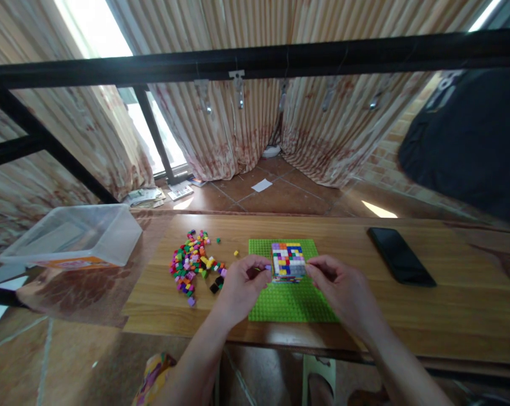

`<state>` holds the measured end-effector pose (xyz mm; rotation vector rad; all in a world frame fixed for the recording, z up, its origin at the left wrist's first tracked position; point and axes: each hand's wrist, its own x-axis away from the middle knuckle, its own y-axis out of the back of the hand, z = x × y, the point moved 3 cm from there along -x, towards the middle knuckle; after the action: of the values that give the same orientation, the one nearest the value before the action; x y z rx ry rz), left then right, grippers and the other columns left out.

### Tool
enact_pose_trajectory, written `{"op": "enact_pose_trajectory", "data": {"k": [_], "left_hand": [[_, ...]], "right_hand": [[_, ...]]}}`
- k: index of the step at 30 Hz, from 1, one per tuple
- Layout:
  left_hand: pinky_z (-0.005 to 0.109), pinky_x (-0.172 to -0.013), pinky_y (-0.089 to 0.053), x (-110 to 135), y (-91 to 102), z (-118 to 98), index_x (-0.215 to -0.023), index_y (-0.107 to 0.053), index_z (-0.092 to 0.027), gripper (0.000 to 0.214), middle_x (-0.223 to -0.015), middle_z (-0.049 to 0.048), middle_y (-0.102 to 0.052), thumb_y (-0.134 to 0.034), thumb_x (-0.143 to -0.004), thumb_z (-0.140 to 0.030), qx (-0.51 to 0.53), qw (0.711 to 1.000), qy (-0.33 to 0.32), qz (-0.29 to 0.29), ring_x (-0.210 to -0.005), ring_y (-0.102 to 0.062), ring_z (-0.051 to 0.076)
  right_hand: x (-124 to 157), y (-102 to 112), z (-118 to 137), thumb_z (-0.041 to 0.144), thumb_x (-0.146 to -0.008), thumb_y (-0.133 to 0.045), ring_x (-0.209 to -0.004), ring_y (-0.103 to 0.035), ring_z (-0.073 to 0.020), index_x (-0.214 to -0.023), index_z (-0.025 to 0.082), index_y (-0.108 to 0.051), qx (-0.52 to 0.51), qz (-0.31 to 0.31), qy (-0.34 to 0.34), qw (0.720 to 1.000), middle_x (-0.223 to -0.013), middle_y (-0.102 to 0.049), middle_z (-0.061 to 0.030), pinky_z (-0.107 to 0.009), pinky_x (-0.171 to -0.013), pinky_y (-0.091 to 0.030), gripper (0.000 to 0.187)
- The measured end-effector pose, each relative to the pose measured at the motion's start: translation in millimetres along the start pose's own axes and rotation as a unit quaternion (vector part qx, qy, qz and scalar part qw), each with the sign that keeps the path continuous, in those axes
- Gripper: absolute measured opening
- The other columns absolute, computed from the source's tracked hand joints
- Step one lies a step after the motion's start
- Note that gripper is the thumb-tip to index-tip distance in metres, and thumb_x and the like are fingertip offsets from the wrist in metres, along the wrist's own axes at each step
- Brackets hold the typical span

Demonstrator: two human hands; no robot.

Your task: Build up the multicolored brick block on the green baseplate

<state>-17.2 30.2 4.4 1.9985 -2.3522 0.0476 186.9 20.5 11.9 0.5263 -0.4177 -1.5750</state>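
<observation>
A multicoloured block of toy bricks (288, 260) stands on a green studded baseplate (291, 304), its top a patchwork of white, red, yellow, blue and grey. At its left side, my left hand (243, 285) is closed in a pinch, with a small purple brick (268, 267) showing at the fingertips. My right hand (343, 285) is closed at the block's right edge, thumb and forefinger together; what lies between them is too small to make out. Left of my left hand spreads a pile of loose coloured bricks (191, 262), with black bricks (216, 284) at its near side.
The wooden table (462, 304) carries a black phone (401, 256) on the right. A clear plastic bin (86, 231) stands to the left. A black metal rail (255, 62) with hanging clips crosses above, before striped curtains (238, 129). Papers (144, 197) lie on the floor behind.
</observation>
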Motion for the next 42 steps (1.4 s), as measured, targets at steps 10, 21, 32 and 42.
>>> {"op": "enact_pose_trajectory", "data": {"k": [10, 21, 32, 42], "left_hand": [[0.022, -0.059, -0.043, -1, 1.0, 3, -0.084, -0.067, -0.014, 0.01, -0.068, -0.0004, -0.061, -0.064, -0.076, -0.02, -0.016, 1.0, -0.016, -0.006, -0.062, -0.053, 0.01], [0.021, -0.058, -0.042, 1, 2.0, 0, -0.083, -0.067, -0.015, 0.009, -0.066, -0.0015, -0.06, -0.064, -0.075, -0.019, 0.0, 1.0, -0.008, -0.008, -0.059, -0.051, 0.009], [0.021, -0.058, -0.044, 1, 0.4, 0, -0.084, -0.067, -0.015, 0.011, -0.068, -0.0004, -0.062, -0.065, -0.076, -0.022, 0.0, 1.0, -0.007, 0.001, -0.06, -0.053, 0.01], [0.022, -0.055, -0.043, 0, 6.9, -3, -0.084, -0.067, -0.015, 0.015, -0.069, -0.0009, -0.063, -0.066, -0.072, -0.023, -0.003, 1.0, 0.008, -0.03, -0.058, -0.053, 0.01]], "right_hand": [[-1, -6, 1, 0.046, -0.084, -0.06, -0.065, -0.066, -0.0174, -0.087, 0.022, -0.069, 0.037, -0.032, 0.0, 0.999, -0.074, -0.073, -0.0012, -0.028, -0.062, -0.045, 0.025], [1, -8, 3, 0.045, -0.08, -0.066, -0.061, -0.061, -0.0144, -0.076, 0.021, -0.068, -0.001, -0.045, 0.003, 0.999, -0.068, -0.069, 0.0003, -0.025, -0.059, -0.042, 0.025], [-6, -14, -13, 0.05, -0.076, -0.068, -0.051, -0.05, -0.0125, -0.067, 0.019, -0.062, -0.115, -0.039, -0.043, 0.992, -0.054, -0.058, 0.0013, -0.024, -0.049, -0.037, 0.033], [-15, -2, -22, 0.026, -0.082, -0.053, -0.071, -0.065, -0.0195, -0.083, 0.022, -0.071, 0.134, -0.037, -0.006, 0.99, -0.079, -0.073, -0.0038, -0.031, -0.067, -0.046, 0.018]]}}
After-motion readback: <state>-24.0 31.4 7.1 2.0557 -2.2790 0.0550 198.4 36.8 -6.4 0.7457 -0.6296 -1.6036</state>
